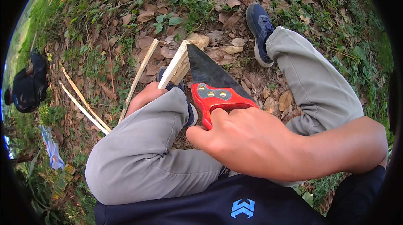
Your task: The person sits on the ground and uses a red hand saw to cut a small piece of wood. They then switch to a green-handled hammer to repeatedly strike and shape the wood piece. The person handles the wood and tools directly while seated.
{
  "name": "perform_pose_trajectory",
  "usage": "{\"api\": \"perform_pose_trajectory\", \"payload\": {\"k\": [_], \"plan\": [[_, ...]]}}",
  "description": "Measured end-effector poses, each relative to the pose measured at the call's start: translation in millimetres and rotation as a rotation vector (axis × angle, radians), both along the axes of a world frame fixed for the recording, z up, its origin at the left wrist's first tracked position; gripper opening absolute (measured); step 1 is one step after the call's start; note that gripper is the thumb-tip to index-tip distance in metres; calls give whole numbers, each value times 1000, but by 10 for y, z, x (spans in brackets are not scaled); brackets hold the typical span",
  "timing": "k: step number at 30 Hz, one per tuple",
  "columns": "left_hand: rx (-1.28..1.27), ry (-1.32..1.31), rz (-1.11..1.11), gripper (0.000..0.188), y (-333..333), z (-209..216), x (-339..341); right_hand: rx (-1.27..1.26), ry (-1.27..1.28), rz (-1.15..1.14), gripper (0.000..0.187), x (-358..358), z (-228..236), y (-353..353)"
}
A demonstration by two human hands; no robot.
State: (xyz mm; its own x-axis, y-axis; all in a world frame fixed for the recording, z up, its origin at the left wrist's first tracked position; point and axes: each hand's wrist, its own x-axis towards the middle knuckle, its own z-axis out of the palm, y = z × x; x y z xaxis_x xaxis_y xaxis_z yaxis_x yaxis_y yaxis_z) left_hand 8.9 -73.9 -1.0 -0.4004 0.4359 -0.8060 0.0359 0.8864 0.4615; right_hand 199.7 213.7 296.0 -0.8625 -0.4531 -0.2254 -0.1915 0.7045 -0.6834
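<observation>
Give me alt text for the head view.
The right grip holds a red-handled saw, its blade beside a pale wood strip; the left grip is partly hidden behind the gray-trousered left leg. Dry leaves litter the ground.

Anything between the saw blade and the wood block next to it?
Nothing visible: the saw blade lies right beside the block. Contact unclear. Left grip is farther left, partly hidden by the leg.

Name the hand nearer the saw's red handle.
Right: the right hand grips the red handle; the left hand is apart, to its left, partly hidden by the leg.
</observation>
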Motion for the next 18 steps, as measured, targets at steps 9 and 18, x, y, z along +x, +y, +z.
{"api": "perform_pose_trajectory", "payload": {"k": [9,18], "plan": [[29,103,-15,36,4,12,158,143,76,131,13,146,-68,-112],[55,224,-19,37,2,26,226,87,14,47,15,-123,-214,40]]}}
